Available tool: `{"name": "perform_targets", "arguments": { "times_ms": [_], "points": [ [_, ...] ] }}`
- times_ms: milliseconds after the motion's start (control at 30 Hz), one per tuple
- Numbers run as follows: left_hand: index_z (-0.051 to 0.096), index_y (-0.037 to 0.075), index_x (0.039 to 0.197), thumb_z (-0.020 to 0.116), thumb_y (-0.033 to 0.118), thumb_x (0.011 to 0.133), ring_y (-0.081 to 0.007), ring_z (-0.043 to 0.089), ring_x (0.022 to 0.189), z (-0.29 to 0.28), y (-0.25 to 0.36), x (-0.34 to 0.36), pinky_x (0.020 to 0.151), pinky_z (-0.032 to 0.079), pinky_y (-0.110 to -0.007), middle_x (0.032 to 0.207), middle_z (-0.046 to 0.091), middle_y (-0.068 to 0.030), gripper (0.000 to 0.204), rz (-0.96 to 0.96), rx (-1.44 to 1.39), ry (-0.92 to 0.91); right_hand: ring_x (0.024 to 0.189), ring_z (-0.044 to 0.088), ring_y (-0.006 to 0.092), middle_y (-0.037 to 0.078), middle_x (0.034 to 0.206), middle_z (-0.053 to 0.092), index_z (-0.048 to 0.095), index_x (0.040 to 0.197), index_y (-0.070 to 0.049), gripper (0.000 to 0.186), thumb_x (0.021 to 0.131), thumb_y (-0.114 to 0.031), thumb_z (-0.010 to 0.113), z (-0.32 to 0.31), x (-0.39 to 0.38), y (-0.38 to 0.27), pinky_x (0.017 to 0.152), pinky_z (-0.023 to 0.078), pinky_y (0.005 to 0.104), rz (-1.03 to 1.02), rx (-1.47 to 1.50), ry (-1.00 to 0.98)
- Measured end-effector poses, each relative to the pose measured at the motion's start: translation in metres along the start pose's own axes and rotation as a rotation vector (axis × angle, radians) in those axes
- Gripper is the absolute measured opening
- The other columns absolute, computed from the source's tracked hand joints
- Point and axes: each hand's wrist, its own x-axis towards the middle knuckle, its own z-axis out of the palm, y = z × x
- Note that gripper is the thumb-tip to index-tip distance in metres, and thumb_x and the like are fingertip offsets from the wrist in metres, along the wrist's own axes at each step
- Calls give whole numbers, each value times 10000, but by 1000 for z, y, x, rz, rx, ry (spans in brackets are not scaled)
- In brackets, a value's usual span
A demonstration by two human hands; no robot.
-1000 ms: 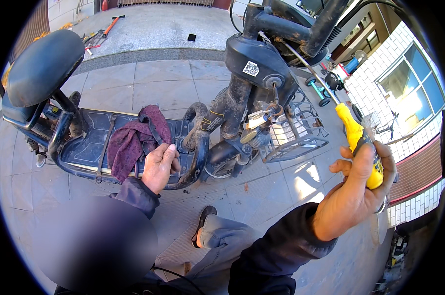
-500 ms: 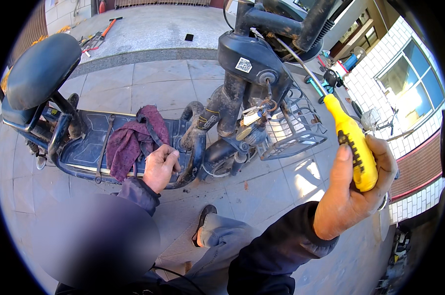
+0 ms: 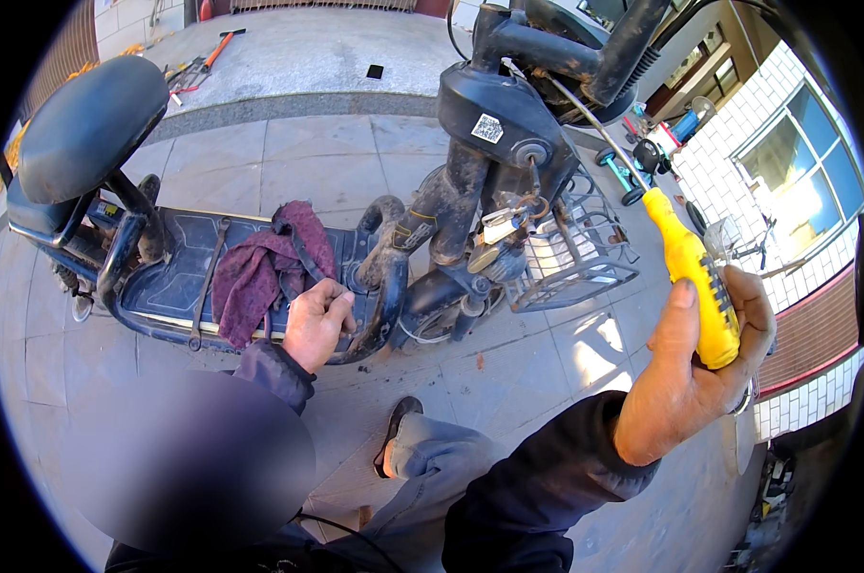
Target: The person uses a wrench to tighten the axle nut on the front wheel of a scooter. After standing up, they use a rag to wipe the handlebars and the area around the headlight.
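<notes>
My right hand [image 3: 709,363] is closed around a yellow screwdriver [image 3: 690,267] with dark grip strips, its long metal shaft reaching up into the area below the handlebar [image 3: 604,81] of a dirty black electric scooter [image 3: 484,100]. My left hand [image 3: 319,325] is closed on a dark strip-like object [image 3: 301,250] over a crumpled purple rag [image 3: 246,282] on the footboard [image 3: 169,296]. A wrench [image 3: 209,282] lies left of the rag. Keys [image 3: 504,224] hang from the lock below the steering column's top.
The scooter's seat [image 3: 88,129] is at left and a wire front basket [image 3: 575,282] at right. Tools [image 3: 203,62] lie on a concrete step [image 3: 308,57] behind. Small wheeled vehicles [image 3: 632,172] stand by a tiled wall [image 3: 804,267] with a window. My foot [image 3: 399,439] is on the paving.
The yellow handle has turned in my right hand, with the fingers shifted around it. My left hand stays at the rag. The whole view has shifted slightly.
</notes>
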Motion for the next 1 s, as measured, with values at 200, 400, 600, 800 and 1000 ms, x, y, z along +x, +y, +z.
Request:
{"name": "perform_targets", "arguments": {
  "times_ms": [200, 400, 600, 800, 1000],
  "points": [
    [581, -18, 866, 551, 111, 938, -79, 541, 560, -3, -2, -1, 536, 446, -249, 634, 606, -39, 150, 10, 1, -4, 643, 534, 91, 118, 965, 571, 557, 1104, 4, 354, 862, -198, 720, -2, 2, -5, 562, 442, 183, 461, 187, 1],
    [578, -19, 861, 549, 108, 938, -82, 546, 567, -3, 0, -2, 543, 450, -248, 639, 606, -38, 151, 1, 1, -10, 628, 517, 81, 117, 928, 571, 568, 1085, -2, 363, 854, -226, 736, 5, 2, 1, 567, 440, 170, 219, 29, 105],
    [574, -19, 860, 548, 103, 939, -81, 542, 565, -5, -1, -2, 543, 450, -247, 635, 600, -34, 148, 13, 12, -7, 561, 474, 47, 74, 800, 569, 578, 1052, -17, 312, 875, -237, 708, 4, 2, -7, 543, 413, 171, 433, 237, 57],
    [571, -19, 864, 545, 93, 941, -81, 535, 561, -7, 2, -4, 541, 447, -245, 638, 593, -35, 139, 6, -14, -12, 571, 465, 41, 59, 809, 554, 568, 1088, -31, 322, 863, -201, 724, 10, 2, -5, 515, 383, 159, 321, 140, 151],
    [572, -18, 868, 544, 92, 943, -82, 536, 559, -9, -3, -3, 540, 446, -243, 641, 594, -36, 136, 19, -8, -13, 584, 490, 54, 87, 864, 575, 565, 1110, -31, 366, 853, -219, 745, 9, 1, -9, 504, 383, 158, 307, 188, 100]
  ]
}}
